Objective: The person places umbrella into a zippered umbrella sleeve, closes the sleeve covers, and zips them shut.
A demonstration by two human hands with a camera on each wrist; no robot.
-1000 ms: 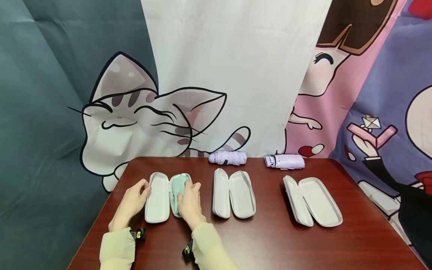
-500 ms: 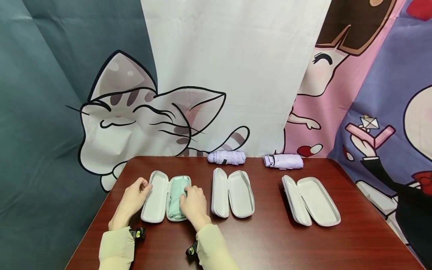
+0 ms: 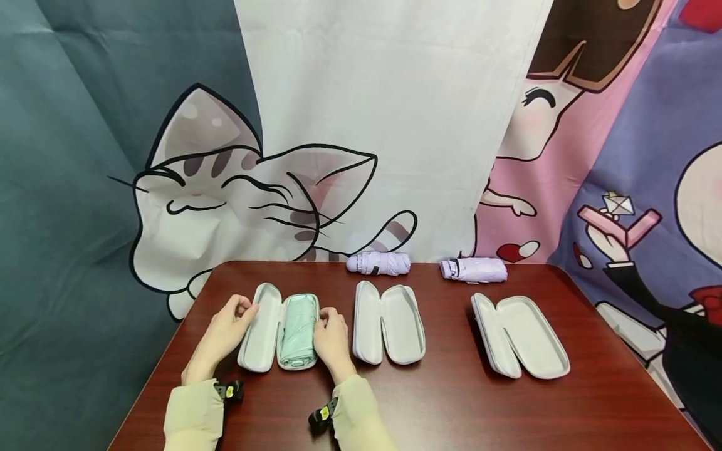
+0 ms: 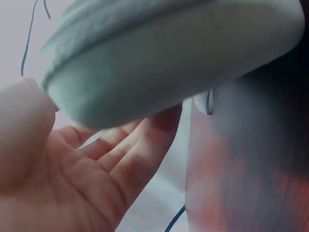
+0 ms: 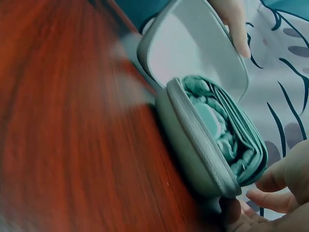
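On the left of the table, a white zip case (image 3: pixel 261 335) lies unfolded, with a folded mint-green umbrella (image 3: pixel 299 332) in its right half. My left hand (image 3: pixel 224 330) holds the outer edge of the left half, which tilts up; in the left wrist view the fingers (image 4: pixel 145 147) reach beneath that shell. At the outer side of the filled half, my right hand (image 3: pixel 333 341) grips the rim with curled fingers. The right wrist view shows the umbrella (image 5: pixel 231 130) packed inside, its end facing the camera. Some right fingertips are hidden behind the case.
Two more white cases stand unfolded, one in the middle (image 3: pixel 403 326) and one on the right (image 3: pixel 536 338). Two folded lilac umbrellas lie along the back edge, one left (image 3: pixel 383 264) and one right (image 3: pixel 479 270). A printed curtain (image 3: pixel 372 125) hangs behind the brown table (image 3: pixel 451 413).
My right hand has moved off the green umbrella to the right rim of the case. The umbrella lies flatter in its half. The left half now tilts up under my left hand.
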